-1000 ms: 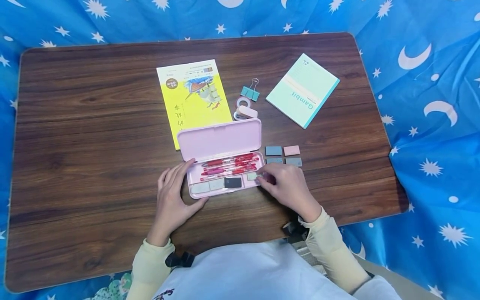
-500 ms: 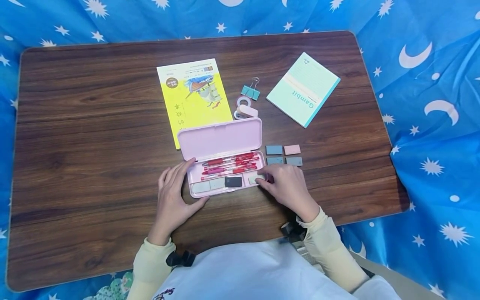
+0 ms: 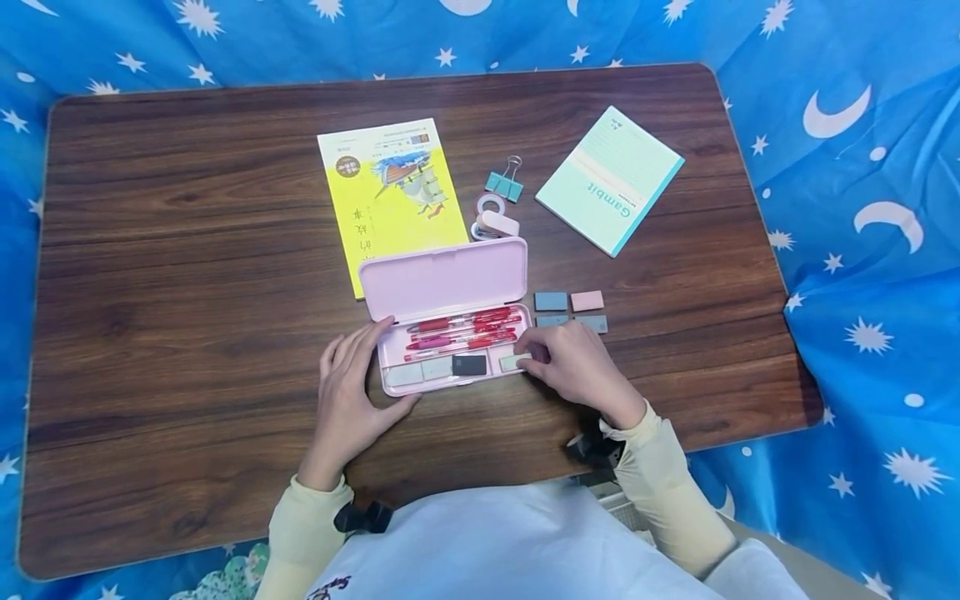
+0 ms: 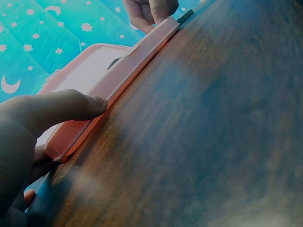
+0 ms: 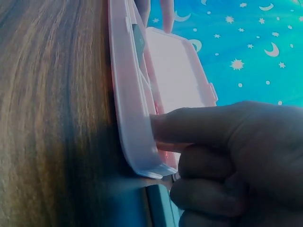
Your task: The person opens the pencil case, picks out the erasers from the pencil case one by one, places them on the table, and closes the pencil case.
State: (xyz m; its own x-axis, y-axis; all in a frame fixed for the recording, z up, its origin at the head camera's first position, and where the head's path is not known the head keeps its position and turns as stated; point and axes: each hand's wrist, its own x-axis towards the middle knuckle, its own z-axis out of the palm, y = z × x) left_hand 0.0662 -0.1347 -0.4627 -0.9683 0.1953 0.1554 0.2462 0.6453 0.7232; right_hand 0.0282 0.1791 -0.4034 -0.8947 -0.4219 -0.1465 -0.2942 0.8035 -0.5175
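A pink pencil case (image 3: 446, 282) lies open on the table with its lid tipped back. My left hand (image 3: 345, 408) holds its left end, thumb at the front wall and fingers along the far side; the left wrist view shows the thumb (image 4: 80, 106) pressed to the rim. In the small right compartment lies a pale green eraser (image 3: 512, 362), pinched by my right hand (image 3: 573, 367). Its outer end is hidden under the fingers. Several red pens (image 3: 461, 332) fill the long compartment. Two whitish erasers (image 3: 405, 374) and a black eraser (image 3: 469, 365) sit in front of them.
Right of the case lie a blue eraser (image 3: 551, 301), a pink eraser (image 3: 587, 300) and two grey-blue ones (image 3: 592, 323). Behind it are a yellow book (image 3: 397, 208), a stapler (image 3: 498, 223), a tape roll (image 3: 491, 202), a teal binder clip (image 3: 504, 187) and a green notebook (image 3: 611, 179).
The pale green eraser has come down flatter into the small compartment, with my right fingers still on it. My left hand keeps its place on the case.
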